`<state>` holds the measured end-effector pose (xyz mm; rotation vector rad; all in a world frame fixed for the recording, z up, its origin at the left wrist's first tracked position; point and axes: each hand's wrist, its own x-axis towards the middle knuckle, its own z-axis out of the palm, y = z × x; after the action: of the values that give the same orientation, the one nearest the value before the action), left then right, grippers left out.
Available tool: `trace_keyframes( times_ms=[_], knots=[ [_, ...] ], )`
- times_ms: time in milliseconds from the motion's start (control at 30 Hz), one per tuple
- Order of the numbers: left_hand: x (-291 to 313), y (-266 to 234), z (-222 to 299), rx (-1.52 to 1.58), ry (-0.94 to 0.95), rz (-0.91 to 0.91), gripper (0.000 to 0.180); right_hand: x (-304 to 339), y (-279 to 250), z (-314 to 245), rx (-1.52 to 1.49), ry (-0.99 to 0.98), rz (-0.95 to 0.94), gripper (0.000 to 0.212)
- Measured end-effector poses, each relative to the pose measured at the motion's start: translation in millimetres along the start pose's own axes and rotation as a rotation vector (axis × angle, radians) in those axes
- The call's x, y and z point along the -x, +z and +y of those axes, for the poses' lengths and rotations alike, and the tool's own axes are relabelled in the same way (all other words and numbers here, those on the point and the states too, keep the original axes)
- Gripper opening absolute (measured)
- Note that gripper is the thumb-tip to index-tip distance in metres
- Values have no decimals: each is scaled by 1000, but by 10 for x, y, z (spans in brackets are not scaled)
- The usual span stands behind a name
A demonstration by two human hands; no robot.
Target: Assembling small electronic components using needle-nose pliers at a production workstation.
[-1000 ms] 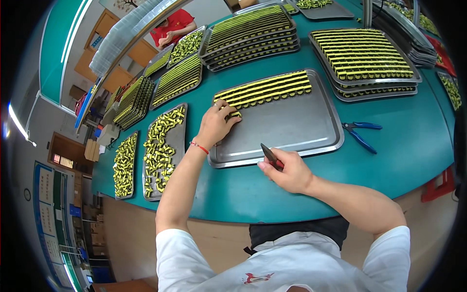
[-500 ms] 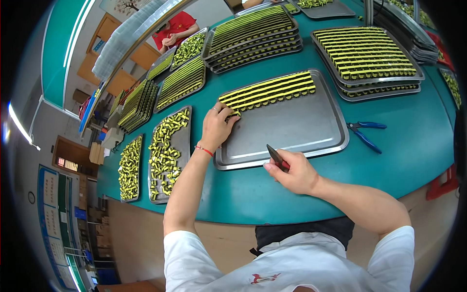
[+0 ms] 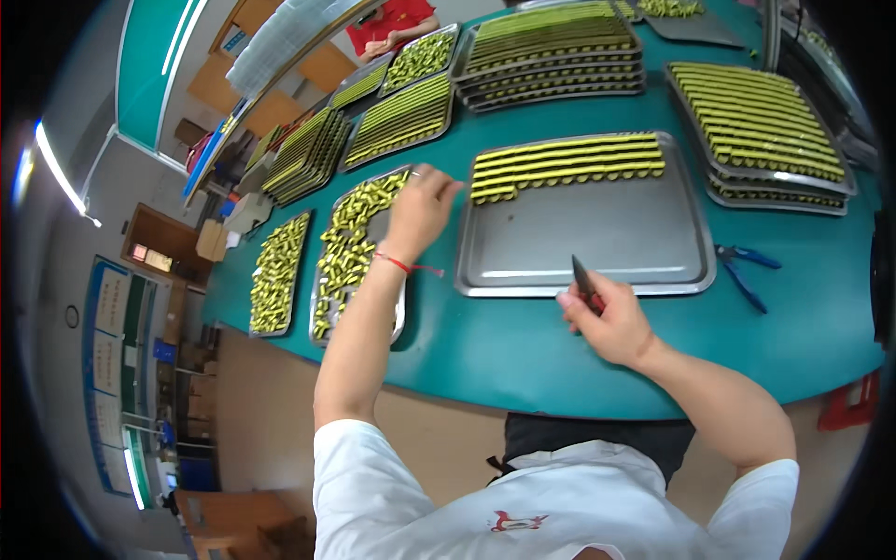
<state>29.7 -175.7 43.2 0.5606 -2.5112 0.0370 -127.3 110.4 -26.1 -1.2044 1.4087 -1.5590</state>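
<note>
My left hand, a red string bracelet at its wrist, hovers by the right rim of a metal tray of loose small yellow-and-black parts. Its thumb stands apart from the other fingers, and nothing shows in it. My right hand grips pliers with dark pointed jaws and a bit of red handle; the jaws point away from me. Beyond the jaws lies a metal tray with straight rows of the same parts along its far side. The nearest row is short, ending at the left.
Blue-handled cutters lie right of the tray on the green table. Stacked filled trays stand at the back and right. Another tray of loose parts is far left. Across the table sits a person in red.
My left hand has left the end of the short row and moved left toward the loose parts. My right hand still holds the pliers. The whole view has shifted.
</note>
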Motion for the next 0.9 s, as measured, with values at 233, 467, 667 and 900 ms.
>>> trace_keyframes(
  times_ms=[233,467,667,900],
  knots=[
    [593,-880,-985,-217,-624,-569,29,-30,-18,-128,55,14,-119,17],
    [964,-773,-939,-284,-500,-679,43,16,-44,-112,-14,8,-148,18],
    [916,-800,-968,156,-651,-245,31,-12,33,-164,51,-38,-219,23],
    [101,-278,794,1146,-574,-25,32,-30,-160,-169,-360,79,-191,32]
  ],
)
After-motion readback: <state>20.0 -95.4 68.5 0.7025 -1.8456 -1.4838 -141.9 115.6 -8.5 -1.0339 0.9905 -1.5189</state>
